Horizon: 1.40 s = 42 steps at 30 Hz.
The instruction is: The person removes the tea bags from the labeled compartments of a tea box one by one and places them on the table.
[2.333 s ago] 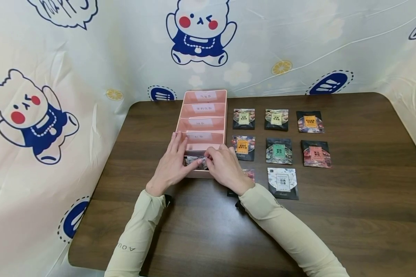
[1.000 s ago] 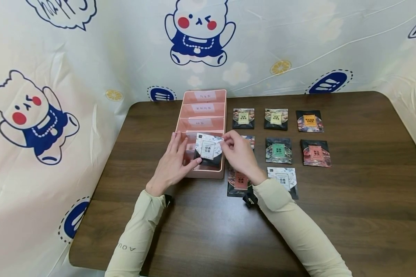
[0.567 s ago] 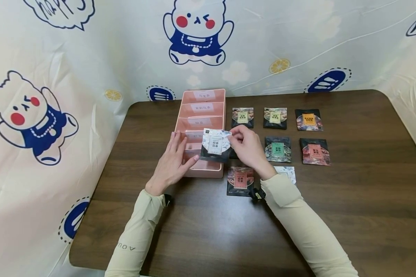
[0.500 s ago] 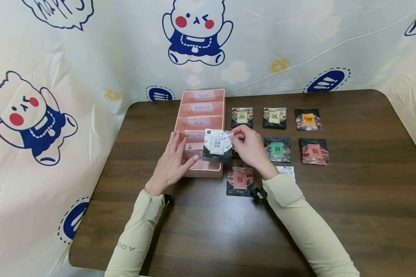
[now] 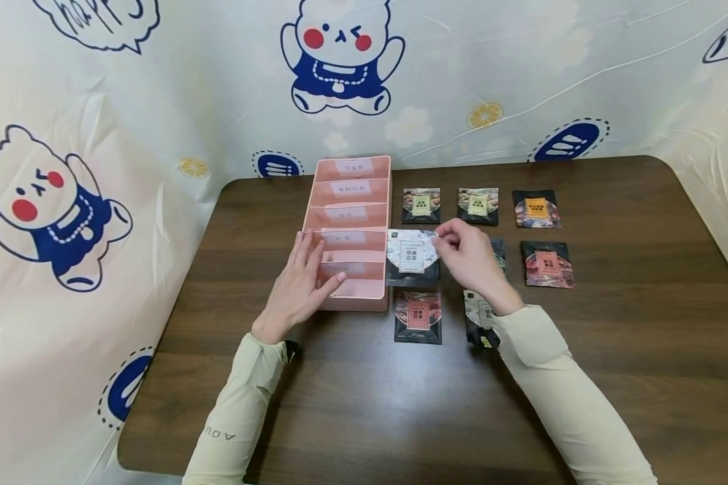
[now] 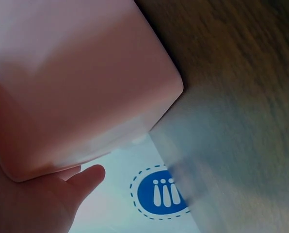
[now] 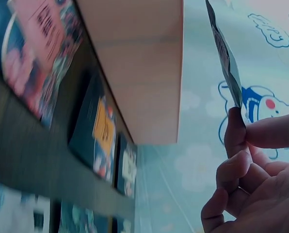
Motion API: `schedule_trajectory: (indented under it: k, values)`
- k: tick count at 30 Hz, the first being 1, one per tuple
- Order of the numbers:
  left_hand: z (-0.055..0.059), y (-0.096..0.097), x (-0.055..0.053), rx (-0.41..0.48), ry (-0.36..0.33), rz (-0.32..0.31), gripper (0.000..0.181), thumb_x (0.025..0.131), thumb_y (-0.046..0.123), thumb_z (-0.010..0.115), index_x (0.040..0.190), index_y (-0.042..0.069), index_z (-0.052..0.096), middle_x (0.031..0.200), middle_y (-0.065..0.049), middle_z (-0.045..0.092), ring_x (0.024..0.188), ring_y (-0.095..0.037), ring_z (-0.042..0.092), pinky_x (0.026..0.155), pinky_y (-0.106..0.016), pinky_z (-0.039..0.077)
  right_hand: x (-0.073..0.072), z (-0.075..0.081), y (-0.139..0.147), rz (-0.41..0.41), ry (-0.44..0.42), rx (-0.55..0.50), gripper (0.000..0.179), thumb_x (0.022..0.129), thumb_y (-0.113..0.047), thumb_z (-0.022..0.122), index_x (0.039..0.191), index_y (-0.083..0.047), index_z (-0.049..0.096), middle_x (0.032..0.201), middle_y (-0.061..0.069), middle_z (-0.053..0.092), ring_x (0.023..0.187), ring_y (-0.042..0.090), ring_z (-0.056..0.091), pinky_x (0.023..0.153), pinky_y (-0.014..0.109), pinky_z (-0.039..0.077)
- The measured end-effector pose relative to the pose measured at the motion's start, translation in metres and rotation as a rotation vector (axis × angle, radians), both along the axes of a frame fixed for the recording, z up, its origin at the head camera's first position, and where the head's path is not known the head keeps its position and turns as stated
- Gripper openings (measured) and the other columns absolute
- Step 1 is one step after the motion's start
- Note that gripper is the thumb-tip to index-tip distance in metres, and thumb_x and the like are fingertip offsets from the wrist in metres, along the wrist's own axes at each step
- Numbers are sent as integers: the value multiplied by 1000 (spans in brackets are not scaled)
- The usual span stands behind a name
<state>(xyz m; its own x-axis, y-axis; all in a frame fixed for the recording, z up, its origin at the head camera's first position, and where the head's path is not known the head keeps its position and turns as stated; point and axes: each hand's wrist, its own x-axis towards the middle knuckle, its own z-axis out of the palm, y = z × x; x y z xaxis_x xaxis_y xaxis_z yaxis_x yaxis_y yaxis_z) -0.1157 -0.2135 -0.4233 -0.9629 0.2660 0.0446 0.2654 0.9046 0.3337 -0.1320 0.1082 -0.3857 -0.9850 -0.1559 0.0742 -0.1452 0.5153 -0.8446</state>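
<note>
My right hand (image 5: pixel 470 259) pinches a white-and-black tea sachet (image 5: pixel 412 257) by its upper right corner. The right wrist view shows the sachet (image 7: pixel 225 60) edge-on between thumb and finger, above the table. In the head view it hangs just right of the pink divided box (image 5: pixel 356 296), covering most of a sachet lying behind it. My left hand (image 5: pixel 294 289) rests on the box's left front side with its fingers extended. The left wrist view shows that hand (image 6: pixel 33 204) against the box wall (image 6: pixel 101 73). Labels mark the box's compartments, and the front one shows its bare pink floor.
Several flat tea sachets lie in rows right of the box, among them a red one (image 5: pixel 418 316), a yellow-labelled one (image 5: pixel 478 206), an orange-labelled one (image 5: pixel 536 209) and a pink-labelled one (image 5: pixel 548 264). My right forearm partly covers another white sachet (image 5: pixel 478 313). A printed cloth (image 5: pixel 449 74) hangs behind the table (image 5: pixel 352 404).
My right hand has drawn the white sachet up out of the box's front compartment and carried it right, past the box's edge. My left hand has stayed at the box.
</note>
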Motion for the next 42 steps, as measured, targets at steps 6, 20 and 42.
schedule_trajectory:
  k: [6,20,42]
  values:
    - [0,-1,-1,-11,-2,-3,89,90,69,40,153,8,25,164,-10,3,152,-24,-5,116,-53,25,4,-2,23,8,-23,59,19,98,-15,51,107,-2,61,87,13,66,67,21,51,63,32,40]
    - [1,0,0,-14,-5,-3,89,90,69,40,153,8,25,164,-10,3,152,-24,-5,116,-53,24,20,-1,75,33,-72,201,20,99,-13,48,108,2,58,89,16,60,71,23,50,60,30,39]
    - [2,2,0,-29,0,-3,88,91,68,40,153,7,26,164,-11,3,152,-26,-4,116,-54,25,63,-33,193,-25,-181,399,24,97,-16,53,105,7,57,80,10,59,67,15,46,55,25,33]
